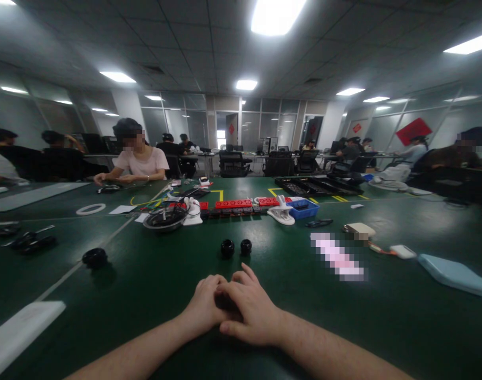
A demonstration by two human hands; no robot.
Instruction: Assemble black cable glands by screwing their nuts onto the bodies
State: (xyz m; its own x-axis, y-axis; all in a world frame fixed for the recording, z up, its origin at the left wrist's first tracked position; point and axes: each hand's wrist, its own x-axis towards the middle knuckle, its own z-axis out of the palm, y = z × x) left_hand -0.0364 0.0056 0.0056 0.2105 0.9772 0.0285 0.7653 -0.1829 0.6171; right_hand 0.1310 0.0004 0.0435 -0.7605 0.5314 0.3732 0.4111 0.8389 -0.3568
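Observation:
My left hand [203, 302] is above the green table's near side, its fingers curled and partly hidden by my right hand. My right hand [257, 309] meets it from the right, its fingertips touching or overlapping the left fingers. The right thumb stands apart and one finger stretches forward. Between the hands is a dark gap; I cannot tell whether anything is held there. Just beyond them stand two black, round, ring-like parts, one on the left [227, 248] and a slightly smaller one on the right [246, 247]. A similar black part [94, 257] lies farther left.
Across the table [177, 264] run red block strips [233, 203], white clamp-like stands [281, 212], a blue bin [304, 209] and a round dark tray [164, 224]. A white slab [25, 332] is near left, a light-blue case [454, 274] at right. A person [140, 161] works opposite.

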